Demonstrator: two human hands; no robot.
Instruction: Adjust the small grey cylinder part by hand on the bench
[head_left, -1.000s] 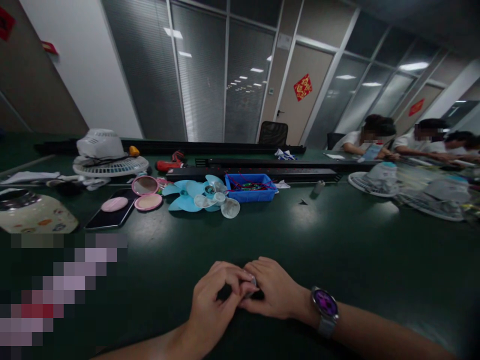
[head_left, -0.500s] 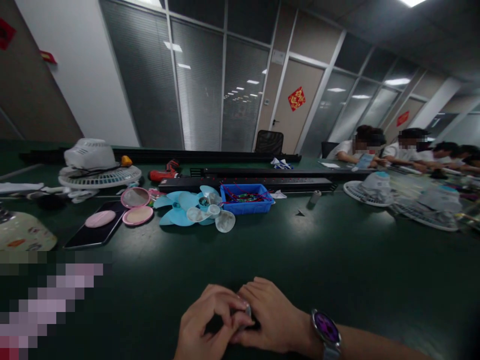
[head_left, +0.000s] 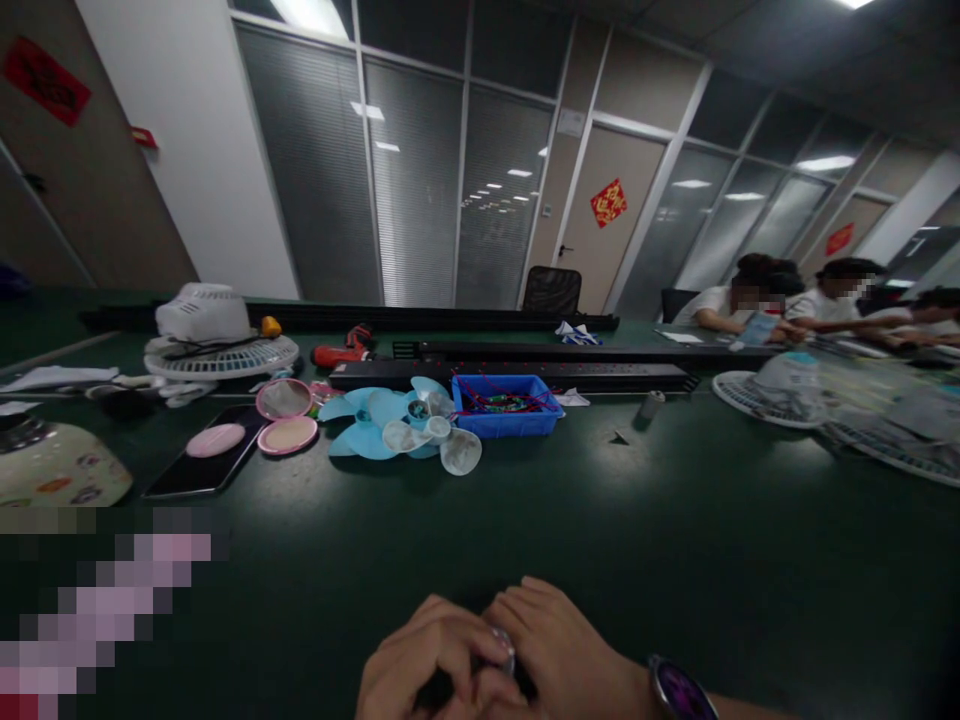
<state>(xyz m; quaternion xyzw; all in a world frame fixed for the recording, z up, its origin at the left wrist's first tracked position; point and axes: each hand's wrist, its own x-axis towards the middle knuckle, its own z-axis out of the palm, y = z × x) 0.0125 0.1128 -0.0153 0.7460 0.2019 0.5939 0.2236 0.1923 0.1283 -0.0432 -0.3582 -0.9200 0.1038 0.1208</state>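
Note:
At the bottom edge, my left hand point(head_left: 424, 655) and my right hand point(head_left: 566, 640) meet, knuckles up and fingers curled inward. Between them shows a small, shiny, silvery piece point(head_left: 508, 655), too small to name. My left thumb and fingertips pinch around it. The fingers of my right hand are bent and closed, pressed against the left ones; what lies inside them is hidden. A round watch point(head_left: 681, 690) with a purple face sits on my right wrist, partly cut off by the lower edge.
Ahead on the green table point(head_left: 675, 530) lie blue fan blades point(head_left: 375, 415), a blue bin point(head_left: 502, 418) of wired parts, a phone point(head_left: 202, 470), an open compact point(head_left: 287, 435), a red power drill point(head_left: 341, 350) and white fan parts point(head_left: 202, 315). Several people point(head_left: 832, 300) sit at far right.
The view has tilted and turned slightly left, so the table items appear farther right. My hands remain together, now lower in view, with the silvery piece still between them.

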